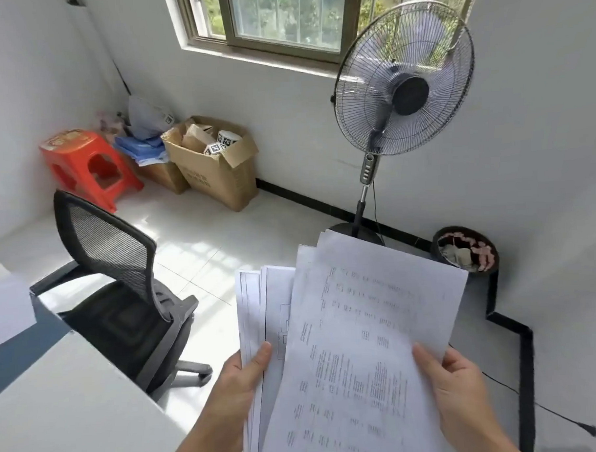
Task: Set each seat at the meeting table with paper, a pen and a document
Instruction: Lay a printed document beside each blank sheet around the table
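Printed documents held fanned in both hands, lower centre of the frame

The stack of printed documents (356, 343) is held in the air over the floor, apart from the tabletop (59, 417) seen at the lower left. Its left edge is gripped by the left hand (238, 385), with the thumb laid across the sheets. The right edge of the top sheet is pinched by the right hand (464, 392), with the thumb pressed over the print. A black mesh office chair (122, 295) is tucked against the tabletop's far edge. A standing fan (403, 94) is placed by the wall at the upper right, with a dark waste bin (465, 249) on the floor near its base. An open cardboard box (215, 168) and a red stool (85, 166) are seen at the upper left, below the window (280, 18).
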Demonstrator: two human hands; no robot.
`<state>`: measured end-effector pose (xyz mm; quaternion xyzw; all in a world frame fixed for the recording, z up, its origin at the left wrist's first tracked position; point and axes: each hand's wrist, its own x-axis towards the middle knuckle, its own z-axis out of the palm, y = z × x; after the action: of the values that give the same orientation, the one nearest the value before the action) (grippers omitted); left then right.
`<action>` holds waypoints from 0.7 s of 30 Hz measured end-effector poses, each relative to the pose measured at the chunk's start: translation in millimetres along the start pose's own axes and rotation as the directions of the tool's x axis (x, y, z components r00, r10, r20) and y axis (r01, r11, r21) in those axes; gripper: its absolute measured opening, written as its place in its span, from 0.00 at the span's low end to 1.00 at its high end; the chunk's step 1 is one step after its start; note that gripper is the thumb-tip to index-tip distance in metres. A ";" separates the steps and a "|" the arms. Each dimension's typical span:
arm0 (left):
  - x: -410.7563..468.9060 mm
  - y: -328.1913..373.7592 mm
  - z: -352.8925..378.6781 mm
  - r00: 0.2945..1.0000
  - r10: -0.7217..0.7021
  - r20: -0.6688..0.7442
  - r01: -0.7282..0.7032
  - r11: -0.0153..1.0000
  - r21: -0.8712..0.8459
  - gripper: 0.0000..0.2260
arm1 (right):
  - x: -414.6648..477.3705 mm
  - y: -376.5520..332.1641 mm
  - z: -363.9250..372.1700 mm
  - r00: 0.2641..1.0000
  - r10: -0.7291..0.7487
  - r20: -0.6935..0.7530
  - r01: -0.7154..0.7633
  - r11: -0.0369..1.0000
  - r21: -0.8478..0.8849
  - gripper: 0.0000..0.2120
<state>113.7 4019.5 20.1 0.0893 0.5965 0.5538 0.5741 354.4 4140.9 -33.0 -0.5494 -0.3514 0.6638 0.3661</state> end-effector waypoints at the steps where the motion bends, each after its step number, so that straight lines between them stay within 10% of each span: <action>1: 13.6 7.6 4.2 0.999 0.004 -0.038 -0.005 1.000 -0.012 0.19 | 22.1 -8.7 6.1 0.999 0.020 0.030 -0.020 1.000 0.000 0.16; 9: 94.8 73.1 32.9 0.950 0.042 -0.308 -0.095 0.982 -0.161 0.18 | 171.5 -88.9 87.0 0.832 0.307 0.462 -0.206 0.944 -0.256 0.10; 21: 176.0 136.7 -21.6 0.825 0.040 -0.564 -0.273 0.902 -0.336 0.12 | 279.4 -114.6 257.0 0.750 0.403 0.524 -0.105 0.855 -0.507 0.09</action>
<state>-32.7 4188.8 15.4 -0.1418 0.5981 0.7124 0.3384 76.5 4423.7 -27.0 -0.4162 -0.5130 0.7508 -0.0012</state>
